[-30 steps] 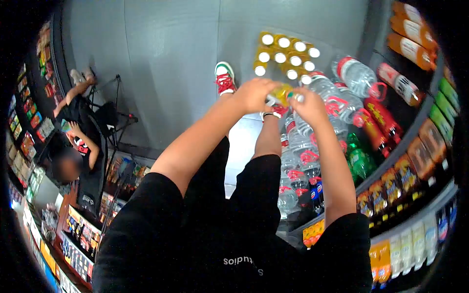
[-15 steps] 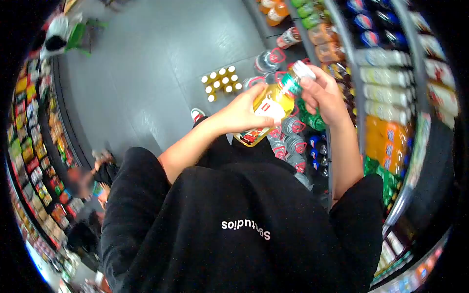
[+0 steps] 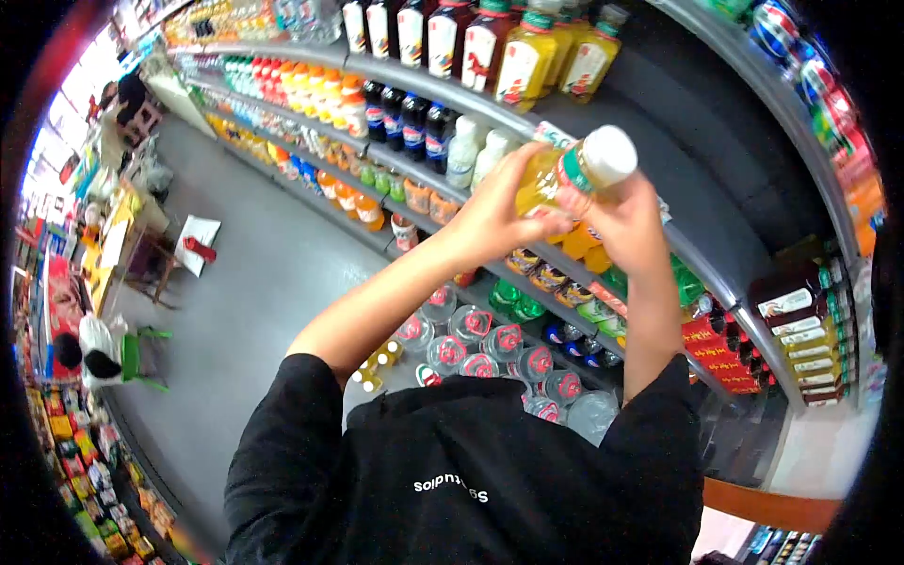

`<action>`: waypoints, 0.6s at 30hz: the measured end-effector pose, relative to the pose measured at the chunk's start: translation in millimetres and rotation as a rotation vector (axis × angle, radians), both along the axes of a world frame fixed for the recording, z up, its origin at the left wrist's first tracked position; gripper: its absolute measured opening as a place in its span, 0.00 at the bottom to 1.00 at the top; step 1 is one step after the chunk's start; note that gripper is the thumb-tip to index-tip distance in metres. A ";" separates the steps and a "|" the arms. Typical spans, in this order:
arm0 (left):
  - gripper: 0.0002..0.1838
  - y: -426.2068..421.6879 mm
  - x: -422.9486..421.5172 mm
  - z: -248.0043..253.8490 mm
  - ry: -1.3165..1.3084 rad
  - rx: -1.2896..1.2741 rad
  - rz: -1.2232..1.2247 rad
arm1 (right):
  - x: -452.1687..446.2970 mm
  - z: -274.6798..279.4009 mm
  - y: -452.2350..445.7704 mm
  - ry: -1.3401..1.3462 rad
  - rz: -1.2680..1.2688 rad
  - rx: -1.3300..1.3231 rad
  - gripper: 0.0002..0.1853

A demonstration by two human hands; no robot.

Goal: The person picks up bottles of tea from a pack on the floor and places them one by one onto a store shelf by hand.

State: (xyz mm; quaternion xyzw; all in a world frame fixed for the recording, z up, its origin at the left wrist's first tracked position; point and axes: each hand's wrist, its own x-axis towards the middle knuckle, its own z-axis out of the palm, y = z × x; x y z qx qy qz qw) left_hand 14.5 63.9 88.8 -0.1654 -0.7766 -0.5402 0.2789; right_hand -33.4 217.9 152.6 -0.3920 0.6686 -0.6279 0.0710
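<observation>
Across the front of a dark shelf, a yellow drink bottle point(image 3: 544, 181) with a green neck band and white cap is tilted, its cap toward the upper right. My left hand point(image 3: 494, 215) is wrapped round the bottle's body from the left. My right hand point(image 3: 629, 224) grips it near the neck from below and right, thumb on the front. Similar yellow bottles point(image 3: 525, 64) with white labels stand on the upper shelf point(image 3: 683, 155), just above the held one. Dark red bottles point(image 3: 447, 42) stand in a row left of them.
Lower shelves hold Pepsi bottles point(image 3: 412, 124), white bottles point(image 3: 463, 151) and orange drinks point(image 3: 365, 209). Large clear jugs point(image 3: 471, 322) and white-capped yellow bottles point(image 3: 386, 356) stand on the floor. A person in white point(image 3: 97, 334) is near a green chair point(image 3: 151, 356) at far left.
The view has swung from the floor up to the shelves. Both hands have brought the yellow bottle up and forward to the upper shelf; my right hand is now lower round its neck.
</observation>
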 end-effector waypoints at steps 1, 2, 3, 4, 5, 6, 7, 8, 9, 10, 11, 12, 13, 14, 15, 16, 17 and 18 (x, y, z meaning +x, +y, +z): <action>0.40 6.7 -15.0 10.2 0.091 -0.072 0.089 | -14.5 5.1 5.5 0.106 -0.098 0.009 0.23; 0.38 10.0 -26.2 19.4 0.169 -0.159 0.182 | -29.6 11.7 7.3 0.145 -0.121 -0.033 0.24; 0.37 13.2 -41.8 23.5 0.214 -0.147 0.209 | -46.1 20.5 8.8 0.126 -0.155 -0.057 0.24; 0.36 16.1 -55.7 28.5 0.257 -0.133 0.238 | -59.5 30.7 8.0 0.105 -0.186 -0.080 0.24; 0.34 17.4 -67.3 31.4 0.270 -0.094 0.229 | -69.4 43.5 6.4 0.064 -0.232 -0.036 0.24; 0.32 19.1 -76.7 33.6 0.290 -0.107 0.264 | -78.1 56.0 3.9 0.018 -0.278 0.008 0.24; 0.32 20.3 -86.6 33.5 0.270 -0.106 0.277 | -93.6 60.3 1.2 0.072 -0.267 0.001 0.23; 0.32 20.8 -96.0 33.1 0.249 -0.104 0.291 | -108.1 65.1 -2.7 0.114 -0.319 0.085 0.21; 0.32 19.5 -106.6 31.5 0.240 -0.099 0.293 | -123.2 66.6 -8.2 0.114 -0.332 0.136 0.23; 0.32 20.1 -112.1 29.5 0.243 -0.101 0.290 | -136.3 66.7 -14.7 0.115 -0.344 0.187 0.24; 0.32 20.7 -117.4 27.4 0.236 -0.116 0.314 | -147.7 65.8 -21.2 0.090 -0.343 0.193 0.24; 0.32 20.3 -123.1 24.9 0.231 -0.131 0.340 | -157.6 65.0 -29.3 0.066 -0.341 0.199 0.24; 0.34 19.0 -130.4 21.7 0.187 -0.131 0.313 | -170.2 62.9 -37.1 0.039 -0.390 0.241 0.24; 0.34 17.7 -137.2 17.9 0.194 -0.134 0.311 | -183.0 61.4 -42.7 0.037 -0.391 0.273 0.25; 0.34 17.0 -141.9 17.2 0.125 -0.092 0.268 | -186.6 60.6 -47.1 0.053 -0.418 0.263 0.26; 0.34 16.6 -146.8 15.9 0.054 -0.049 0.226 | -189.3 59.9 -51.2 0.069 -0.443 0.254 0.26; 0.34 15.8 -151.3 14.4 0.057 -0.048 0.227 | -196.1 59.0 -54.3 0.075 -0.443 0.251 0.27; 0.34 14.4 -154.2 13.8 0.040 -0.062 0.245 | -201.7 57.0 -57.9 0.079 -0.442 0.252 0.27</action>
